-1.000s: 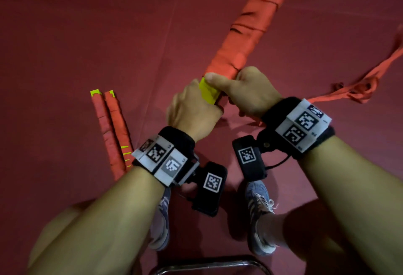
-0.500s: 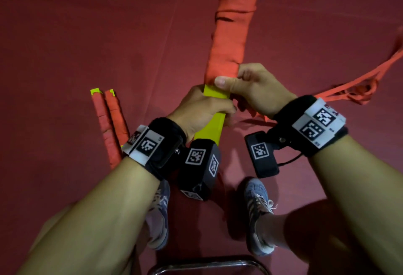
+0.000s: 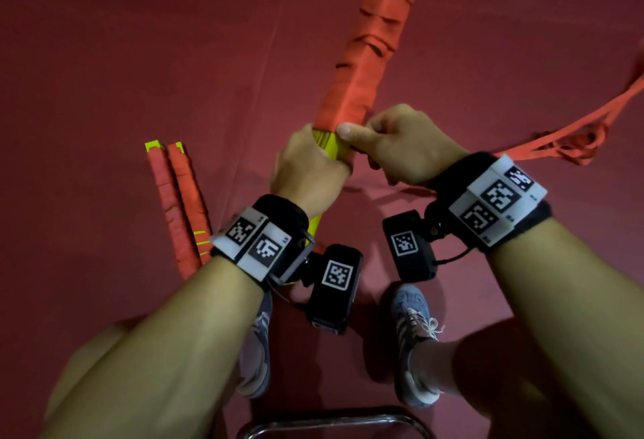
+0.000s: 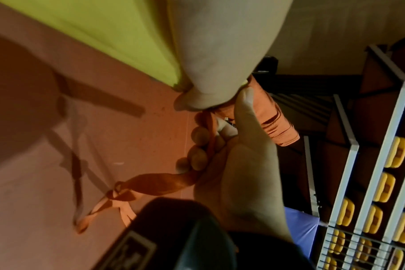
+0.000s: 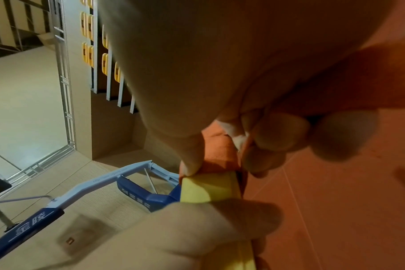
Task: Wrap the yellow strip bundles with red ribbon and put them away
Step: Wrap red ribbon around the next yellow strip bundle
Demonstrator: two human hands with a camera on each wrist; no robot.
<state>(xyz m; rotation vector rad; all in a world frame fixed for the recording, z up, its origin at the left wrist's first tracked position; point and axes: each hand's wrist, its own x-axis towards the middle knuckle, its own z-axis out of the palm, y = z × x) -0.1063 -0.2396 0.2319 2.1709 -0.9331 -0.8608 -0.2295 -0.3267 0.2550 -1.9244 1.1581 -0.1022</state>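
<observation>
A long yellow strip bundle [image 3: 329,144] slants up and to the right, its far part wrapped in red ribbon [image 3: 369,55]. My left hand [image 3: 310,166] grips the bare yellow part just below the wrap edge. My right hand [image 3: 393,142] pinches the ribbon against the bundle at that edge, thumb on top. In the right wrist view the thumb presses the red wrap [image 5: 220,157] above the yellow bundle [image 5: 208,188]. The loose ribbon [image 4: 160,184] runs out through my right fingers and trails across the floor [image 3: 557,149] to the right.
Two wrapped bundles [image 3: 177,201] lie side by side on the red floor at left. My shoes [image 3: 414,344] and a chrome stool frame [image 3: 331,424] are below the hands. Bleachers with yellow seats [image 4: 382,182] and a blue-white frame [image 5: 92,184] stand nearby.
The bundle's far end swung left to upright, then back to the right. My left wrist turned with it. My right hand kept its pinch at the wrap edge.
</observation>
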